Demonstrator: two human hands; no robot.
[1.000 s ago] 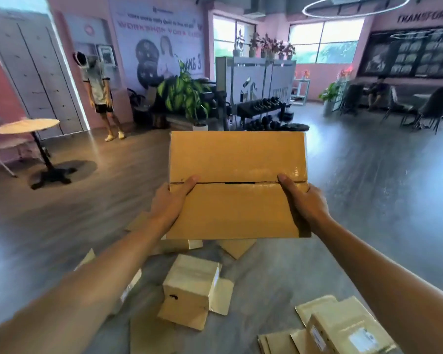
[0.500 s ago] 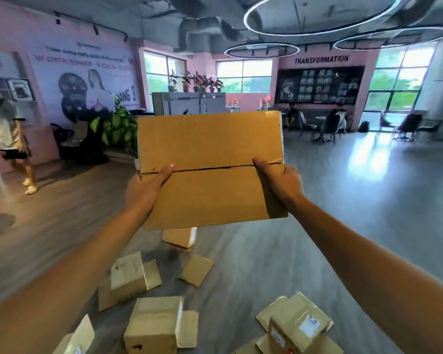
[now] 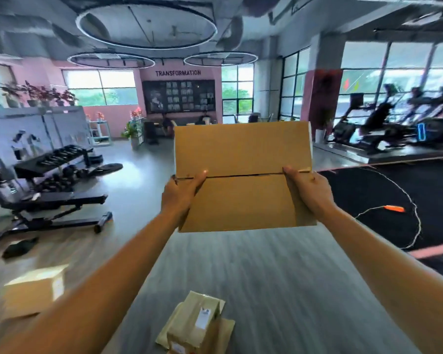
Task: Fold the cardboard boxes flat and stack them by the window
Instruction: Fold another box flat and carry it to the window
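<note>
Left hand (image 3: 180, 191) and right hand (image 3: 308, 191) grip the flattened box (image 3: 243, 175) (fingers hidden behind).

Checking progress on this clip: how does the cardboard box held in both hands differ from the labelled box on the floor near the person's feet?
The held box is up in the air, gripped at its side edges by the left hand and right hand; the labelled box lies on the floor, untouched. The held box looks flattened and shows plain faces; the labelled box still has volume and carries a white sticker. Both are brown cardboard.
</note>
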